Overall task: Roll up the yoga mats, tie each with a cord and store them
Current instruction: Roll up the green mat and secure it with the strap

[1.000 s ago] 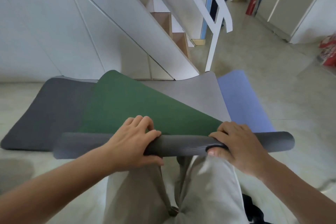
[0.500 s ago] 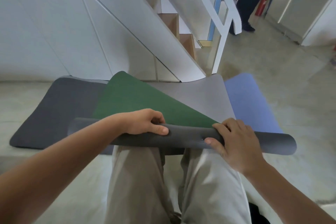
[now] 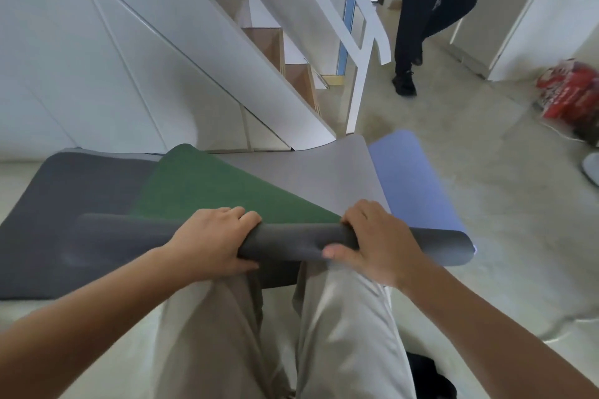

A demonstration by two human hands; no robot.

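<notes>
The fingers (image 3: 240, 215) of the left hand (image 3: 214, 243) are curled together over the top of the roll (image 3: 291, 238), and the thumb lies on the side nearer to the person, so this hand grips the roll. The right hand (image 3: 379, 243) grips the same roll a little further along, with its fingers (image 3: 363, 210) bent over the far side and the thumb pressed on the near side.

The roll is the near end of the green mat (image 3: 207, 191), turned over so that its dark grey underside shows. It lies crosswise just in front of the person's knees in beige trousers (image 3: 340, 317). The part not yet rolled lies flat and runs away from the hands towards the staircase (image 3: 265, 52).

Under the green mat lie other mats, fanned out on the floor (image 3: 486, 188). A dark grey mat (image 3: 64, 204) is on the left, and the left end of the roll lies over it. A light grey mat (image 3: 317, 178) is in the middle, and a blue mat (image 3: 408, 178) is on the right, under the right end of the roll. The far edge of the light grey mat curls up against the foot of the staircase, beside a white post (image 3: 356, 84) of the railing.

Beyond the post a second person (image 3: 421, 10) in dark trousers stands on the floor, well apart from the mats. A red bag (image 3: 573, 94) lies on the floor at the right, near a white wall.
</notes>
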